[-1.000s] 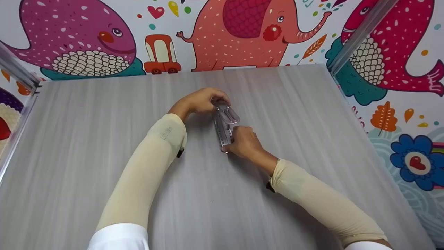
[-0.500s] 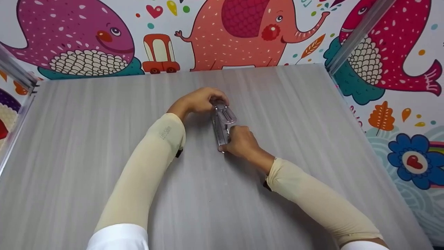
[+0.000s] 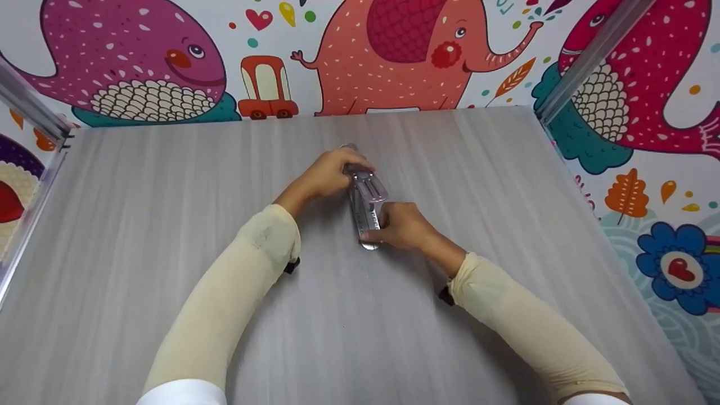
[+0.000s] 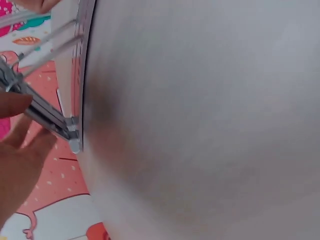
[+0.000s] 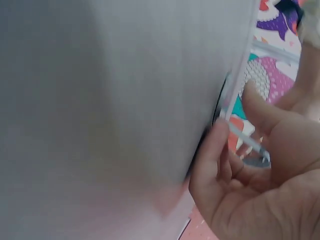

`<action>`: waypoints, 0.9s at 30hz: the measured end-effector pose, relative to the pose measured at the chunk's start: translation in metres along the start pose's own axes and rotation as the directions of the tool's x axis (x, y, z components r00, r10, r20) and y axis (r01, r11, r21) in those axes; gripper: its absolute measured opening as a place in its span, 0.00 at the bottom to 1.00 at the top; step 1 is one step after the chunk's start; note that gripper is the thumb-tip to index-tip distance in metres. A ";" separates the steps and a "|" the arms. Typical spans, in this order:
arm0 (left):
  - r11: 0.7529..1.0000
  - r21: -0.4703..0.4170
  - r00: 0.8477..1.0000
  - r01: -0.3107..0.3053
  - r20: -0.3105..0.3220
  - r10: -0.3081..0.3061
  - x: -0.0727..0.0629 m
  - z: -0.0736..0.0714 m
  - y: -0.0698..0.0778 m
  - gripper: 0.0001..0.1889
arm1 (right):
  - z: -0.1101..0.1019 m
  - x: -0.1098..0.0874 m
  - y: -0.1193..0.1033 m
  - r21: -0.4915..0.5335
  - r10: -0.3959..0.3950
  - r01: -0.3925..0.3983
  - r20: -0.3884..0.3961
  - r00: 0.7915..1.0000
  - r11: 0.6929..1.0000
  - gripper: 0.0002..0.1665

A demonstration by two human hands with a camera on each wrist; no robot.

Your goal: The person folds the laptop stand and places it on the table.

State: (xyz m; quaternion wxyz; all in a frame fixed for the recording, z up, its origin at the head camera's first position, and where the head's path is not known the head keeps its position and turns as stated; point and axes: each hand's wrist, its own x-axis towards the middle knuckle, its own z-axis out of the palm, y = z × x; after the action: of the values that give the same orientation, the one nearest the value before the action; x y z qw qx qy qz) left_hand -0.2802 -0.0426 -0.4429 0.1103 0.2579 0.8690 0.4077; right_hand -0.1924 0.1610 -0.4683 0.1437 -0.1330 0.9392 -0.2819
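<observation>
A grey metal folding stand (image 3: 364, 216), long and narrow, lies on the table in the head view. Its flat base carries small marks along its length, and a hinged upper arm (image 4: 45, 112) slants up from it, with thin rods between the two. My left hand (image 3: 332, 171) grips the upper arm near the far end, thumb on one side and fingers on the other in the left wrist view. At the near end, my right hand (image 3: 405, 225) holds the base, its thumb along the end and its fingers curled at the right side. The left hand hides part of the arm.
The grey wood-grain table (image 3: 169, 225) stretches around both hands. Behind it stands a wall printed with cartoon animals (image 3: 405, 62), and metal posts (image 3: 596, 62) rise at the back corners.
My left hand has shifted slightly toward me, and the stand's far tip now shows beyond it. My right thumb has moved a little off the base's near end, which shows more.
</observation>
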 end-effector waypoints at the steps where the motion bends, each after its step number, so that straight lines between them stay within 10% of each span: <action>1: 1.000 0.012 1.000 0.016 -0.016 -0.015 -0.002 0.001 0.002 0.28 | -0.003 0.000 0.002 0.022 -0.008 0.007 0.012 1.000 1.000 0.24; 7: 0.989 0.040 0.982 0.142 -0.131 -0.136 -0.017 0.005 0.014 0.23 | -0.019 0.002 0.011 0.164 -0.040 0.035 0.024 0.999 0.986 0.13; 13: 0.944 -0.117 0.927 0.309 -0.184 -0.326 -0.033 0.014 0.019 0.18 | -0.025 0.016 0.015 0.324 -0.034 0.039 -0.021 0.999 0.945 0.16; 16: 0.844 -0.366 0.888 0.392 -0.090 -0.451 -0.038 0.020 0.022 0.21 | -0.022 0.024 0.018 0.433 -0.007 0.002 0.009 1.000 0.901 0.18; 20: 0.633 -0.617 0.837 0.467 0.079 -0.541 -0.042 0.027 0.023 0.21 | -0.018 0.032 0.019 0.596 0.033 -0.084 0.096 0.995 0.798 0.16; 27: 0.445 -0.774 0.814 0.450 0.151 -0.561 -0.044 0.036 0.018 0.21 | -0.014 0.039 0.014 0.702 0.106 -0.195 0.169 0.980 0.685 0.16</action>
State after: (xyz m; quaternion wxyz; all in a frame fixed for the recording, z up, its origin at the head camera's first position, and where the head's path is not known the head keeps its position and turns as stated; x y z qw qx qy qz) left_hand -0.2220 -0.0335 -0.4533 0.2717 -0.1144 0.6437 0.7062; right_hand -0.2356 0.1666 -0.4726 0.2603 -0.0050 0.7538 -0.6034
